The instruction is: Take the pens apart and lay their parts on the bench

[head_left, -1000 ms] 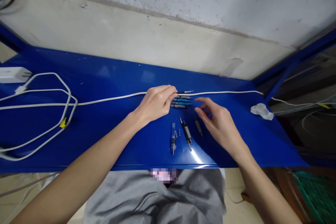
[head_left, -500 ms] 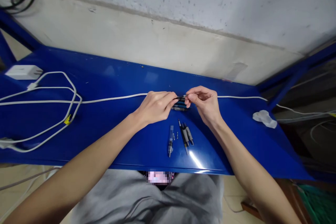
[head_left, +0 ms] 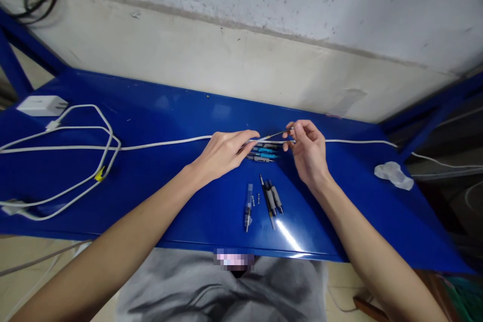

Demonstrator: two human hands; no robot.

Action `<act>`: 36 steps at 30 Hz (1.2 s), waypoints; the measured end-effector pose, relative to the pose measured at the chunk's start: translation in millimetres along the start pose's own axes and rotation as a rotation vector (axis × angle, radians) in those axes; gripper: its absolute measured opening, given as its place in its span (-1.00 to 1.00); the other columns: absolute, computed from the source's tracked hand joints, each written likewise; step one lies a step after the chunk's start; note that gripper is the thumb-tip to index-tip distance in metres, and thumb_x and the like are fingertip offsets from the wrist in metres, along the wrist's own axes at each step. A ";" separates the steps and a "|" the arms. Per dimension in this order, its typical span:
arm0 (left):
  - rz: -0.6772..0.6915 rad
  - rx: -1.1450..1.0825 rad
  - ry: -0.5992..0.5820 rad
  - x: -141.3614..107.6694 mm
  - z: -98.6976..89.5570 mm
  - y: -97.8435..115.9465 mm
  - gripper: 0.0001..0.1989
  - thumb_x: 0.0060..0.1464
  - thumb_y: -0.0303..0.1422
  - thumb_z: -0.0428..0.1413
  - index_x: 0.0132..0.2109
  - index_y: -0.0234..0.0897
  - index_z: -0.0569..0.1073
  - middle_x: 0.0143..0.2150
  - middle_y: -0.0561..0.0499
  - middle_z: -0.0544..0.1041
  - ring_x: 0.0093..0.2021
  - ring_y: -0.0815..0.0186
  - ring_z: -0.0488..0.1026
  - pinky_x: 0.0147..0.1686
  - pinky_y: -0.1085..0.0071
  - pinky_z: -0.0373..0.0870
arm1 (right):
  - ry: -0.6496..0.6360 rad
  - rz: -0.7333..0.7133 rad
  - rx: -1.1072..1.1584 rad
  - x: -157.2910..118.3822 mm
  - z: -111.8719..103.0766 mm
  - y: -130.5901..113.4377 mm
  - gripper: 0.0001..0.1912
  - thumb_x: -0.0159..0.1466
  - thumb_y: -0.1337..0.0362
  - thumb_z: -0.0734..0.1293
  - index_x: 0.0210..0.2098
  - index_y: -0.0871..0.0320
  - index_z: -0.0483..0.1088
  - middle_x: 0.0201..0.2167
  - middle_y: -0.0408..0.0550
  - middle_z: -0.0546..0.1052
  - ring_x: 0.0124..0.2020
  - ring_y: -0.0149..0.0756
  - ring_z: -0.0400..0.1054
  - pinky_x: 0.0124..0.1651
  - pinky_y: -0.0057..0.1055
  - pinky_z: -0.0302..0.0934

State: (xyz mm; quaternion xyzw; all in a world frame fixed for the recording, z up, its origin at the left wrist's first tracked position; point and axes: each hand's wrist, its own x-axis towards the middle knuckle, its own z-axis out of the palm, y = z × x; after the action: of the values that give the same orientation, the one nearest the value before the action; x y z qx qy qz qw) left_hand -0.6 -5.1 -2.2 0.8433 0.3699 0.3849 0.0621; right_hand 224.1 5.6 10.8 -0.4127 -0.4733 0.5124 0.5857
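A slender metal-tipped probe (head_left: 274,135) was held up between the two hands, slanting just above a white cable (head_left: 166,143) that ran across the tabletop. The right hand (head_left: 308,152) had its grip clamped on the right end of the probe, with thumb and fingers pinched together. The left hand (head_left: 222,155) lay at the lower end, its fingertips (head_left: 253,136) reaching the probe. That spot was small and partly hidden, so I could not tell whether this grip was closed on the probe or only touching it.

Just beneath lay a row of pen-like probes with blue and black bodies (head_left: 264,153), side by side on the blue metal tabletop (head_left: 158,110). Nearer the person and apart from that row were a clear plastic tube (head_left: 248,207), small metal pins (head_left: 255,198) and a cluster of grey-handled probes (head_left: 273,199). Far left, looped white cords with a yellow tag (head_left: 99,175) lay near a white charger (head_left: 41,105). On the right sat a lump of clear plastic (head_left: 393,175).
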 end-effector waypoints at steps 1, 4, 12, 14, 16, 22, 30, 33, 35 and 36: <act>-0.008 0.006 -0.004 0.1 -0.5 -0.5 -0.79 0.42 -0.34 0.03 0.06 -0.27 0.51 -0.22 0.02 0.66 -0.45 0.45 0.49 -0.42 0.49 0.31 | -0.034 0.028 0.007 0.1 -1.3 -0.9 -0.69 0.23 0.06 0.50 -0.31 0.08 0.36 -0.22 -0.12 0.48 -0.31 -0.40 0.40 -0.46 -0.52 0.27; -0.028 0.031 0.002 0.1 -2.5 -2.5 -0.83 0.40 -0.35 0.04 0.00 -0.26 0.50 -0.36 0.09 0.60 -0.52 0.47 0.42 -0.46 0.50 0.25 | -0.175 0.095 0.017 -2.4 -2.5 -2.6 -0.72 0.26 0.09 0.50 -0.29 0.10 0.38 -0.28 -0.11 0.55 -0.35 -0.39 0.41 -0.42 -0.49 0.29; -0.023 0.108 0.036 1.1 -6.8 -6.5 -0.93 0.31 -0.42 0.11 -0.15 -0.23 0.50 -0.43 0.15 0.55 -0.51 0.47 0.42 -0.44 0.53 0.24 | -0.415 0.039 -0.227 -10.7 -0.9 -6.2 -0.73 0.24 0.14 0.53 -0.16 0.15 0.53 -0.46 -0.14 0.58 -0.46 -0.43 0.36 -0.30 -0.44 0.24; -0.012 0.117 0.033 1.1 -6.6 -6.3 -0.93 0.30 -0.42 0.12 -0.16 -0.22 0.51 -0.43 0.16 0.55 -0.51 0.47 0.42 -0.45 0.54 0.23 | -0.483 0.041 -0.277 -12.6 -0.3 -7.1 -0.73 0.26 0.14 0.51 -0.12 0.14 0.53 -0.45 -0.15 0.58 -0.42 -0.41 0.39 -0.25 -0.42 0.25; 0.006 0.124 0.025 1.0 -6.2 -5.6 -0.93 0.30 -0.42 0.13 -0.16 -0.23 0.51 -0.43 0.16 0.56 -0.52 0.48 0.43 -0.45 0.54 0.23 | -0.545 0.066 -0.327 -15.3 0.7 -7.7 -0.73 0.27 0.14 0.51 -0.12 0.14 0.52 -0.44 -0.16 0.57 -0.41 -0.40 0.39 -0.24 -0.41 0.23; 0.017 0.131 0.002 1.1 -7.1 -2.2 -0.91 0.31 -0.41 0.11 -0.17 -0.26 0.52 -0.46 0.15 0.54 -0.55 0.48 0.42 -0.49 0.54 0.21 | -0.592 0.075 -0.441 -21.4 5.1 -10.2 -0.75 0.24 0.13 0.52 -0.24 0.17 0.51 -0.48 -0.18 0.54 -0.47 -0.44 0.33 -0.30 -0.44 0.16; 0.007 0.137 0.010 1.5 -6.4 -3.7 -0.92 0.30 -0.38 0.14 -0.18 -0.26 0.53 -0.46 0.15 0.56 -0.53 0.46 0.44 -0.48 0.54 0.21 | -0.705 0.108 -0.457 -22.5 6.7 -12.0 -0.76 0.22 0.18 0.54 -0.25 0.20 0.50 -0.47 -0.18 0.55 -0.45 -0.44 0.36 -0.32 -0.48 0.16; 0.017 0.138 0.004 1.2 -6.1 -3.4 -0.91 0.30 -0.39 0.13 -0.19 -0.25 0.53 -0.45 0.15 0.57 -0.53 0.46 0.45 -0.48 0.53 0.21 | -0.731 0.099 -0.473 -22.3 5.7 -10.1 -0.77 0.25 0.19 0.51 -0.18 0.19 0.54 -0.46 -0.17 0.56 -0.45 -0.45 0.36 -0.34 -0.49 0.16; 0.020 0.141 0.006 1.0 -6.1 -3.0 -0.91 0.30 -0.39 0.13 -0.19 -0.25 0.53 -0.46 0.15 0.57 -0.54 0.47 0.44 -0.49 0.53 0.21 | -0.742 0.099 -0.481 -22.3 4.9 -9.0 -0.78 0.25 0.19 0.51 -0.19 0.20 0.56 -0.46 -0.16 0.56 -0.45 -0.44 0.37 -0.33 -0.48 0.17; 0.019 0.141 0.005 1.0 -6.1 -2.9 -0.92 0.30 -0.39 0.13 -0.19 -0.25 0.53 -0.46 0.16 0.56 -0.54 0.47 0.44 -0.49 0.53 0.21 | -0.745 0.100 -0.486 -22.4 4.6 -8.6 -0.78 0.25 0.19 0.51 -0.21 0.20 0.57 -0.46 -0.16 0.56 -0.44 -0.44 0.38 -0.32 -0.48 0.18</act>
State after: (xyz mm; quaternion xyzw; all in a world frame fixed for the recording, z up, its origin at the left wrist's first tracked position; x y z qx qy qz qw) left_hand -6.1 -3.5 1.5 0.8481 0.3883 0.3605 -0.0023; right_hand 220.8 -17.8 17.2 -0.3481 -0.7379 0.5279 0.2358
